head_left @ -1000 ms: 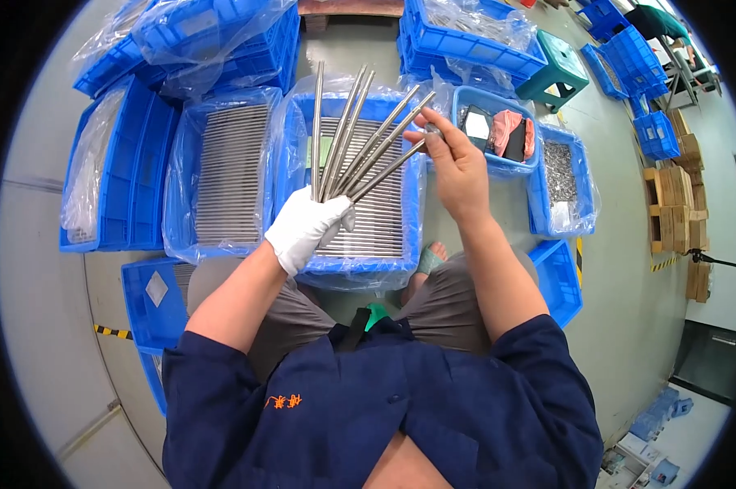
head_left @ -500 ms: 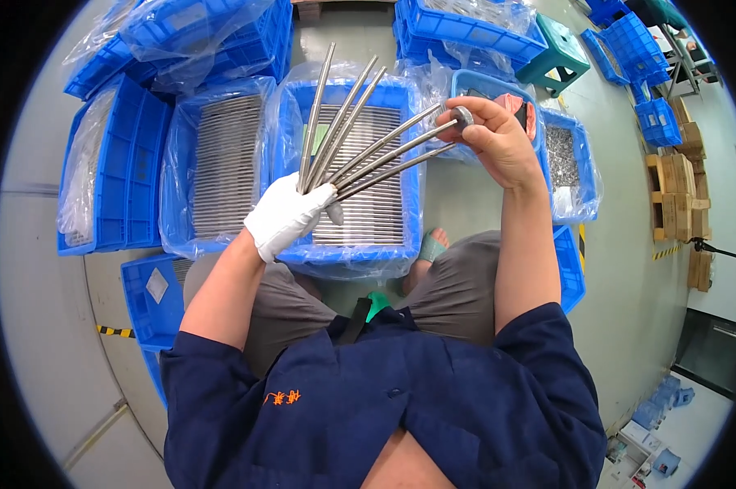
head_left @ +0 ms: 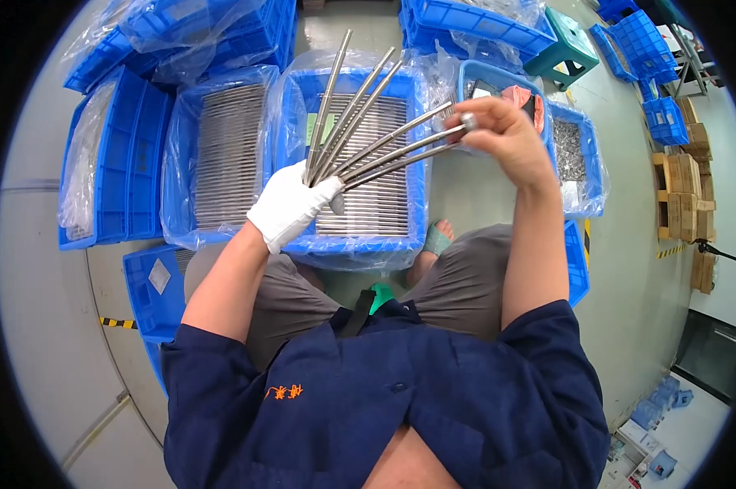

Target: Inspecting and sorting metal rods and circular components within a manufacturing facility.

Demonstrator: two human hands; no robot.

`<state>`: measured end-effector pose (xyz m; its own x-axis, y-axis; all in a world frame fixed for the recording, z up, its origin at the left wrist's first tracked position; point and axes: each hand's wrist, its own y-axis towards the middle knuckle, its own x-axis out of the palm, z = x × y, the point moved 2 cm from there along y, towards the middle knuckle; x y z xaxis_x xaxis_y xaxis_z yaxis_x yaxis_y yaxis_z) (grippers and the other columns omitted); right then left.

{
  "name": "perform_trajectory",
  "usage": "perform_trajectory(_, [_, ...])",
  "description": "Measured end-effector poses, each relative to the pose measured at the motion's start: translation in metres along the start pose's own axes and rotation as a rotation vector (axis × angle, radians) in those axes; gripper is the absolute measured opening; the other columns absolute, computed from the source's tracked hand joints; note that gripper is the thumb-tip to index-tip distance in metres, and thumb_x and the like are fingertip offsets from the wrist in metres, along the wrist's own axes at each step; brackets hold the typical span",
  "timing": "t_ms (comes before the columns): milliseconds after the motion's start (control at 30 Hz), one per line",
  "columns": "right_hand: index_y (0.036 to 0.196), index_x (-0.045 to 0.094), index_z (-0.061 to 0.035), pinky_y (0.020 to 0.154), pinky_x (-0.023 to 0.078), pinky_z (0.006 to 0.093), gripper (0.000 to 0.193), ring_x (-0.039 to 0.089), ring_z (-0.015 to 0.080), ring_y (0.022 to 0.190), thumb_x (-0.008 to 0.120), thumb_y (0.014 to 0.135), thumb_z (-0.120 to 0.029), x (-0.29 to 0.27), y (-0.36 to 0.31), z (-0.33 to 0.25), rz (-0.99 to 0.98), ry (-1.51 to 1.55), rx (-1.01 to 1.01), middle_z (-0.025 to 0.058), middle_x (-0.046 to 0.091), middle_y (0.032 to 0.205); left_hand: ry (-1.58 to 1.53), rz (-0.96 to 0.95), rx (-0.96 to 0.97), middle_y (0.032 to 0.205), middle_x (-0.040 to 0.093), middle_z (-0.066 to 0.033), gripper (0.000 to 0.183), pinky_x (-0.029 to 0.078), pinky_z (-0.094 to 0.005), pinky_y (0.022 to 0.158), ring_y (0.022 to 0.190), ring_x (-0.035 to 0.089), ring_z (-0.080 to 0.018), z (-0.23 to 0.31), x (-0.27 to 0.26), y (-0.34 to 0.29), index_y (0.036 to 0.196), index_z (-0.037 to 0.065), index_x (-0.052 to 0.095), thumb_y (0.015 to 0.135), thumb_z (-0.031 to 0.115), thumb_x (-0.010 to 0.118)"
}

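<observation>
My left hand (head_left: 296, 204), in a white glove, is closed around the lower ends of several metal rods (head_left: 332, 107). The rods fan out upward and to the right. At the tip of one right-hand rod, my bare right hand (head_left: 506, 134) pinches a small round metal piece (head_left: 469, 121), blurred by motion. Whether the piece sits on the rod's end or just against it, I cannot tell. Beneath the rods stands a blue crate (head_left: 303, 90) lined with clear plastic, with rows of similar rods (head_left: 373, 208) and a green slip (head_left: 329, 129) inside.
Left of it is another lined crate of rods (head_left: 228, 163), beside stacked blue crates (head_left: 131, 163). To the right are a blue tub (head_left: 465, 77) with red items and a bin of small metal parts (head_left: 570, 155). A green stool (head_left: 565, 50) stands farther back.
My right hand and the round metal piece have shifted slightly right and down, with the piece now blurred and turned differently. The left hand still grips the rods, slightly farther right.
</observation>
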<state>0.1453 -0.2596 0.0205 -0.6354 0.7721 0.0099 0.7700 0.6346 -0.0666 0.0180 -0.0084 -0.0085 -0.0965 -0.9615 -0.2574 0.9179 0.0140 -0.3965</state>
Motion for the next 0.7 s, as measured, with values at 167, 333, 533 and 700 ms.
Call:
perform_trajectory(167, [0.114, 0.056, 0.0003, 0.083, 0.050, 0.0291, 0.035, 0.064, 0.0190, 0.087, 0.066, 0.083, -0.011, -0.013, 0.007, 0.015, 0.047, 0.176, 0.059, 0.0134, 0.066, 0.098, 0.026, -0.029, -0.010, 0.073, 0.063, -0.0019, 0.021, 0.044, -0.0261, 0.069, 0.070, 0.053, -0.0091, -0.004, 0.000, 0.001, 0.097, 0.002, 0.062, 0.087, 0.021, 0.060])
perform_trajectory(333, [0.115, 0.055, -0.0018, 0.082, 0.051, 0.0304, 0.035, 0.065, 0.0195, 0.087, 0.065, 0.084, -0.012, -0.008, 0.009, 0.018, -0.038, 0.215, 0.049, 0.0132, 0.064, 0.104, 0.053, -0.036, 0.010, 0.073, 0.063, -0.0030, 0.021, 0.044, -0.0272, 0.066, 0.070, 0.054, -0.0099, -0.009, 0.001, 0.002, 0.100, 0.003, 0.062, 0.087, 0.019, 0.060])
perform_trajectory(533, [0.113, 0.056, -0.0019, 0.079, 0.050, 0.0279, 0.035, 0.064, 0.0139, 0.083, 0.068, 0.081, -0.009, 0.012, 0.010, 0.023, -0.051, 0.019, 0.197, 0.0094, 0.065, 0.097, 0.106, 0.001, 0.015, 0.074, 0.063, -0.0041, 0.025, 0.044, -0.0272, 0.066, 0.070, 0.054, -0.0108, -0.017, 0.007, 0.005, 0.104, 0.004, 0.062, 0.087, 0.021, 0.060])
perform_trajectory(700, [0.115, 0.056, -0.0033, 0.080, 0.050, 0.0279, 0.029, 0.063, 0.0147, 0.087, 0.061, 0.087, -0.011, -0.005, 0.009, 0.017, 0.089, -0.069, 0.185, 0.0090, 0.065, 0.096, -0.046, -0.046, 0.010, 0.068, 0.058, -0.0031, 0.030, 0.043, -0.0270, 0.062, 0.065, 0.052, -0.0113, -0.012, 0.005, 0.003, 0.108, 0.004, 0.061, 0.089, 0.027, 0.057])
